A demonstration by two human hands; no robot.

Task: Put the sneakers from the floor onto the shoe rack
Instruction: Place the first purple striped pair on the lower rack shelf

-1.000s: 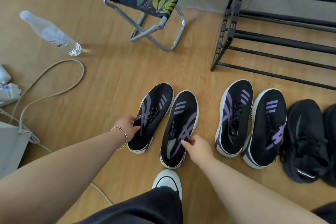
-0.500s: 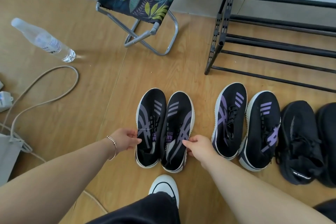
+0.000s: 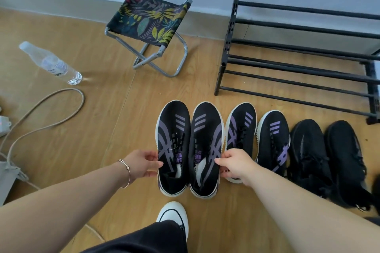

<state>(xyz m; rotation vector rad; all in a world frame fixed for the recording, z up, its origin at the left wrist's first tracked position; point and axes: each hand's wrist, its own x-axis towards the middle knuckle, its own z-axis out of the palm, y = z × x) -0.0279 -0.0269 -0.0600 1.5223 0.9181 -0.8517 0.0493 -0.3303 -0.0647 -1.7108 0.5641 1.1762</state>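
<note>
- Together, the left hand (image 3: 141, 163) and right hand (image 3: 236, 165) pinched the outer edges of the sneaker pair (image 3: 190, 148).
- Bare floor (image 3: 197, 88) lay between the toes and the shoe rack (image 3: 298, 68).

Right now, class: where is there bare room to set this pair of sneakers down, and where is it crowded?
Free: every bar tier of the shoe rack; the floor strip between rack and shoe toes. Crowded: the floor row, where held sneakers touch the next pair.

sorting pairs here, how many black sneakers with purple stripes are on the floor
4, side by side before the rack: left hand grips the first, right hand the second, then third and fourth.
</note>
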